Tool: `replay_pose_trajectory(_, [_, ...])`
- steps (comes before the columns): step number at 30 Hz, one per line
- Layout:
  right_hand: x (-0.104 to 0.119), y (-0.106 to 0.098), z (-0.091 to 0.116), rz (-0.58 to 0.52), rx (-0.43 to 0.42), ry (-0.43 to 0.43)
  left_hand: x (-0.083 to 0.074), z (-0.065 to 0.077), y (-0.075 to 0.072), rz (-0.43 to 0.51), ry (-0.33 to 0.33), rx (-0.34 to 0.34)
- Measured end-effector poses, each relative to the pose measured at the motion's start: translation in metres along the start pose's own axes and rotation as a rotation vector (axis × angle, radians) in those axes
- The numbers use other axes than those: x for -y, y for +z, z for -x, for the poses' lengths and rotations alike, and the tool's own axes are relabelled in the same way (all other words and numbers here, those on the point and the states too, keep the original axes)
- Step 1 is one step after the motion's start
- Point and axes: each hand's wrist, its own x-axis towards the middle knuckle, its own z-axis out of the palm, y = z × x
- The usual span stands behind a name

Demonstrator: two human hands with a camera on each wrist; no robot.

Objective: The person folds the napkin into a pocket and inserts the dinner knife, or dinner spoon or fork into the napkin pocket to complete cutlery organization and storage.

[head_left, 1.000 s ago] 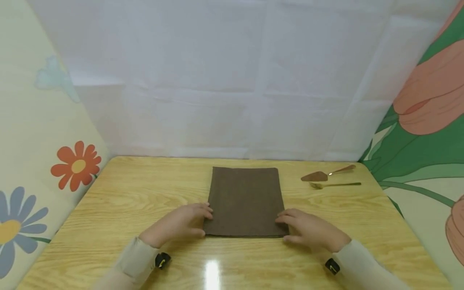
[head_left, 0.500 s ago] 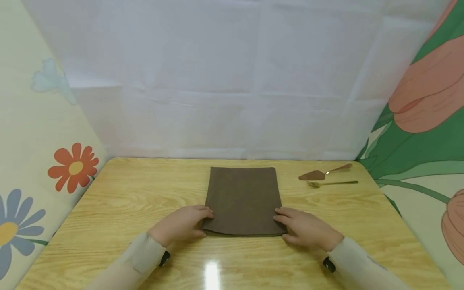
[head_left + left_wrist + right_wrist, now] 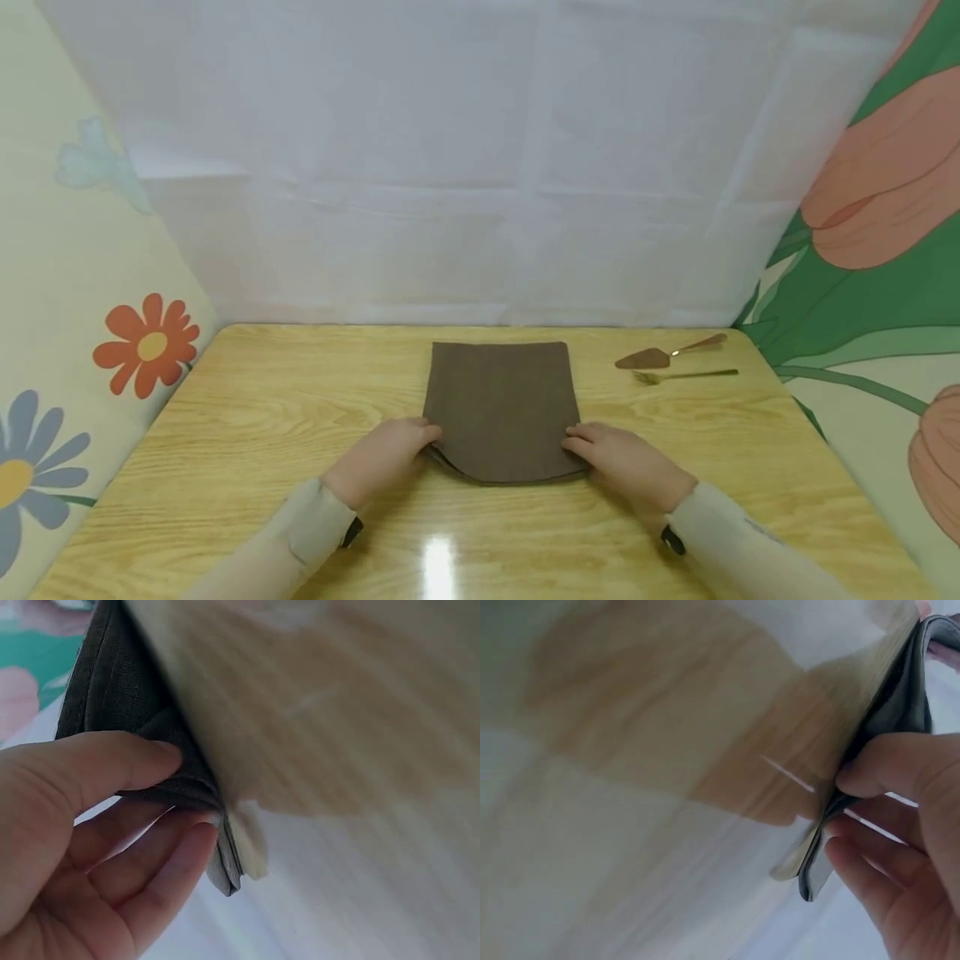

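Note:
A folded dark brown cloth (image 3: 501, 408) lies in front of the person, its near edge bowed and its layers parted at the near left corner. The left hand (image 3: 386, 458) pinches that left side near the corner; in the left wrist view the thumb (image 3: 154, 761) presses the cloth layers (image 3: 124, 690) against the fingers beneath. On the opposite side, the right hand (image 3: 626, 462) pinches the cloth near its right corner. Its thumb (image 3: 870, 769) bears on the folded edge in the right wrist view, fingers behind.
A cake server (image 3: 647, 358) and a gold fork (image 3: 682, 377) lie at the back right of the wooden table (image 3: 300, 375). A white sheet (image 3: 420, 167) hangs behind it. Flower-painted panels (image 3: 892, 317) stand on both sides.
Both hands have closed their grip on the cloth's sides. The near edge, flat before, now bows and lifts at the corners. The head view has shifted slightly.

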Motion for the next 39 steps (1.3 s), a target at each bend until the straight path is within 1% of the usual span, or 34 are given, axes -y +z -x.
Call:
replay_pose_trajectory(4, [-0.006,0.002,-0.001,-0.019,-0.029,-0.01,0.008,-0.002,-0.002,0.051,-0.004,-0.027])
replay_pose_trajectory(8, [-0.011,0.002,0.0,-0.081,-0.054,-0.014,0.016,-0.002,-0.006,0.14,0.012,-0.016])
replay_pose_trajectory(12, [-0.016,0.001,0.0,-0.196,-0.052,0.021,0.021,-0.002,-0.012,0.219,0.018,0.028])
replay_pose_trajectory(15, [-0.021,0.0,0.001,-0.304,-0.042,0.057,0.022,0.0,-0.014,0.27,0.009,0.082])
replay_pose_trajectory(18, [-0.028,0.0,0.002,-0.407,-0.036,0.078,0.022,0.001,-0.014,0.317,0.023,0.138])
replay_pose_trajectory(20, [-0.032,0.0,0.002,-0.474,-0.034,0.085,0.022,0.002,-0.014,0.342,0.038,0.162])
replay_pose_trajectory(22, [-0.035,0.001,0.0,-0.523,-0.047,0.069,0.022,0.004,-0.015,0.352,0.03,0.175])
replay_pose_trajectory(24, [-0.037,0.002,0.0,-0.572,-0.055,0.068,0.022,0.005,-0.017,0.371,-0.005,0.182])
replay_pose_trajectory(27, [-0.039,0.003,-0.002,-0.635,-0.054,0.098,0.022,0.005,-0.019,0.419,-0.078,0.175])
replay_pose_trajectory(30, [-0.04,0.004,-0.004,-0.712,-0.058,0.171,0.025,0.003,-0.02,0.475,-0.131,0.152])
replay_pose_trajectory(32, [-0.041,0.004,-0.007,-0.759,-0.067,0.23,0.027,0.002,-0.02,0.495,-0.168,0.129])
replay_pose_trajectory(36, [-0.043,0.006,-0.017,-0.822,-0.121,0.329,0.031,0.001,-0.016,0.552,-0.242,0.097])
replay_pose_trajectory(39, [-0.044,0.009,-0.026,-0.912,-0.162,0.387,0.033,-0.001,-0.011,0.638,-0.296,0.076])
